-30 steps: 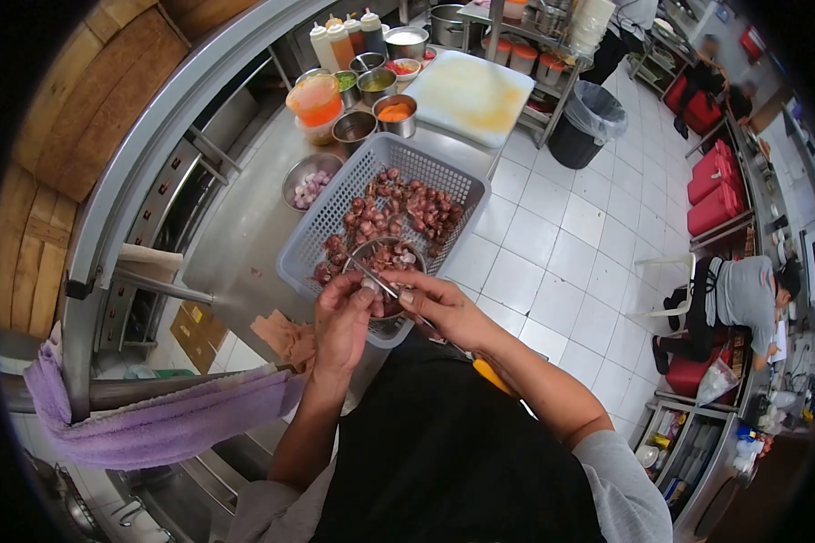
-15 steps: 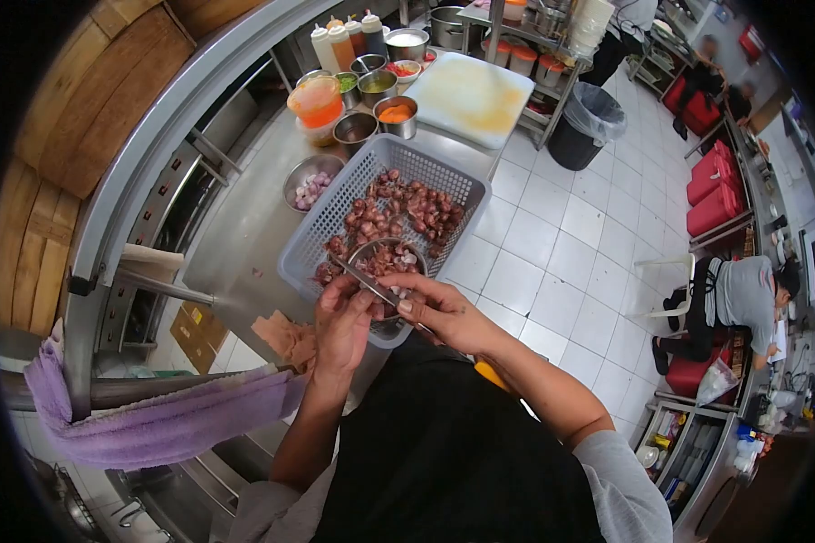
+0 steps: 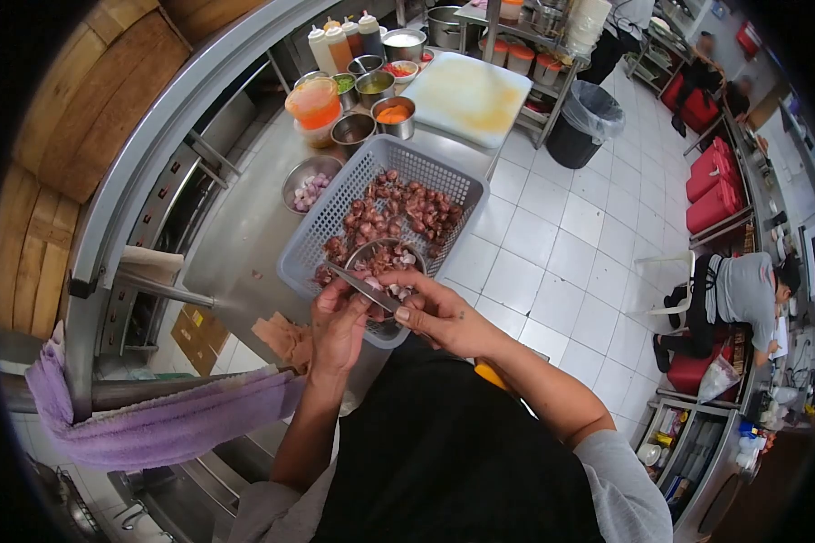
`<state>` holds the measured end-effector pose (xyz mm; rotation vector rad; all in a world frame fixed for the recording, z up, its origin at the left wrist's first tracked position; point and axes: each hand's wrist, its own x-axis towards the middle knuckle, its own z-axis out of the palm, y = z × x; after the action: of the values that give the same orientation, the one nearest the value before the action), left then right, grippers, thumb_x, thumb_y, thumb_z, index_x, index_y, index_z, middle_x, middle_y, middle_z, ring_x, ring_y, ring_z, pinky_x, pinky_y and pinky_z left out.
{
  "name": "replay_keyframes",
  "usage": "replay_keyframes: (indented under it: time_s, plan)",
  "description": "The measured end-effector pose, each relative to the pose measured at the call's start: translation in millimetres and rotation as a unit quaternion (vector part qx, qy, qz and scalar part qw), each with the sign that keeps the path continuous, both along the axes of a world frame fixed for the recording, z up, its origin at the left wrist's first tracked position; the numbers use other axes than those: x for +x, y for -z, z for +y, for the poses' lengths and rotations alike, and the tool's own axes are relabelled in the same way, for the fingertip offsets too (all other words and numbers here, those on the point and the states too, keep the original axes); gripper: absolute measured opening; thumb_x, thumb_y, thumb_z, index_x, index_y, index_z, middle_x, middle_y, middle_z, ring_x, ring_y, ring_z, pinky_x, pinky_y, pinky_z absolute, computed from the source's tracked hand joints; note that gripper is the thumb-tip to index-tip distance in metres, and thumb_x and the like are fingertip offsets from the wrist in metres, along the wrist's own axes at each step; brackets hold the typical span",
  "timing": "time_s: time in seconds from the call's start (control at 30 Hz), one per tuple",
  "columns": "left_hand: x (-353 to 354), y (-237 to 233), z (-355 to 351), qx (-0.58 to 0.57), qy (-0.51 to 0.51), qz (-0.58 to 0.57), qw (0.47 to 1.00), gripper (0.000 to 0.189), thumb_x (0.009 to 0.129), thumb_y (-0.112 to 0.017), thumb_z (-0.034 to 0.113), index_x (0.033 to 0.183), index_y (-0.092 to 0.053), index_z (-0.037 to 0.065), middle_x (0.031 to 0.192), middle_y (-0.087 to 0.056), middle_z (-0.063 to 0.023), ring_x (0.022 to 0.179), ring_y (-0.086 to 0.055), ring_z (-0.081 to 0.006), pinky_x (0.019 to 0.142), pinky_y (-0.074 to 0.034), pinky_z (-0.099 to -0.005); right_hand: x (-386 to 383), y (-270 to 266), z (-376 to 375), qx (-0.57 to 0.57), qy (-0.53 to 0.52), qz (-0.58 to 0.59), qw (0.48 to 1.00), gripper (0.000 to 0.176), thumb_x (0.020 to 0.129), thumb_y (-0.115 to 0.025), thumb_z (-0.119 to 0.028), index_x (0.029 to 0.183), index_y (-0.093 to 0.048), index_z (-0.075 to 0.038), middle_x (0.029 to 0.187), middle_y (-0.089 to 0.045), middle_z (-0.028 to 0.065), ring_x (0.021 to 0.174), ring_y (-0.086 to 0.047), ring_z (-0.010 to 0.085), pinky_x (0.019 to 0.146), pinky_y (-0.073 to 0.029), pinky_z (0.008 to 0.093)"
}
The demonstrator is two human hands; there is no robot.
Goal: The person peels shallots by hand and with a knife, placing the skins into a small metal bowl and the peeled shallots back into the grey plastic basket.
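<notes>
Both hands meet over the near end of a grey perforated basket (image 3: 470, 187) of red-brown shallots (image 3: 433, 208). My right hand (image 3: 444, 319) is closed around a knife (image 3: 358, 283), whose blade points up and left. My left hand (image 3: 340, 328) is pinched beside the blade on a small shallot, mostly hidden by the fingers. Under the hands, inside the basket, sits a round metal bowl (image 3: 423, 262) with shallots and peel. Left of the basket, a metal bowl (image 3: 296, 172) contains peeled purple shallots (image 3: 311, 191).
A white cutting board (image 3: 466, 95), squeeze bottles (image 3: 338, 45) and metal containers (image 3: 394, 116) stand beyond the basket. A brown cloth (image 3: 283, 338) lies on the left. A purple towel (image 3: 172, 421) hangs nearby. At right are a black bin (image 3: 575, 136) and a bending person (image 3: 738, 294).
The knife blade has tilted slightly and shows more of its flat side. Both hands have shifted only slightly around it.
</notes>
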<state>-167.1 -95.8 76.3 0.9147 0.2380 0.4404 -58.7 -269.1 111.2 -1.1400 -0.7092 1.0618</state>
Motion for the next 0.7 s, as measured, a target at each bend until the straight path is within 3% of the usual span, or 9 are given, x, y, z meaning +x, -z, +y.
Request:
replay_keyframes:
  time_s: [0.13, 0.2, 0.3, 0.5, 0.7]
  plan:
    - [-2, -2, 2, 0.02, 0.017, -0.008, 1.0, 0.027, 0.092, -0.066, 0.001, 0.119, -0.063, 0.001, 0.103, -0.07, -0.01, 0.086, -0.066, -0.0178, 0.067, -0.053, -0.0309, 4, 10, 0, -0.002, 0.002, -0.002, 1.0, 0.044, 0.101, -0.06, -0.025, 0.143, -0.049, -0.018, 0.074, -0.047, -0.0059, 0.057, -0.041, 0.003, 0.049, -0.032, 0.0192]
    - [-3, -4, 1, -0.005, 0.023, -0.007, 1.0, 0.027, 0.093, -0.064, 0.001, 0.12, -0.063, 0.002, 0.103, -0.069, -0.0104, 0.087, -0.066, -0.0185, 0.066, -0.052, -0.0306, 4, 12, 2, 0.01, 0.007, 0.07, 0.997, 0.04, 0.102, -0.058, -0.024, 0.14, -0.054, -0.017, 0.073, -0.048, -0.0051, 0.055, -0.042, 0.0029, 0.048, -0.032, 0.0188]
    - [-1, -2, 0, -0.065, 0.034, -0.013, 0.997, 0.028, 0.094, -0.063, 0.001, 0.122, -0.062, 0.002, 0.103, -0.068, -0.0117, 0.089, -0.065, -0.0187, 0.067, -0.052, -0.0297, 5, 9, 2, 0.02, -0.004, 0.092, 0.996, 0.043, 0.103, -0.054, -0.027, 0.144, -0.05, -0.012, 0.074, -0.048, -0.0036, 0.058, -0.042, 0.0047, 0.051, -0.033, 0.0201]
    - [2, -1, 2, -0.014, 0.043, -0.002, 0.999, 0.027, 0.094, -0.064, 0.004, 0.121, -0.061, 0.001, 0.104, -0.068, -0.012, 0.092, -0.066, -0.0192, 0.068, -0.052, -0.0295, 6, 10, 3, 0.013, 0.015, 0.108, 0.994, 0.039, 0.103, -0.056, -0.023, 0.141, -0.054, -0.015, 0.074, -0.048, -0.0042, 0.057, -0.043, 0.0029, 0.049, -0.033, 0.0188]
    - [3, -5, 0, -0.036, 0.031, 0.013, 0.999, 0.026, 0.094, -0.064, 0.005, 0.12, -0.062, 0.002, 0.105, -0.068, -0.0115, 0.094, -0.067, -0.02, 0.069, -0.054, -0.0295, 18, 11, -2, 0.007, 0.035, 0.127, 0.991, 0.04, 0.105, -0.051, -0.025, 0.143, -0.051, -0.014, 0.07, -0.044, -0.0044, 0.056, -0.04, 0.0047, 0.05, -0.033, 0.0194]
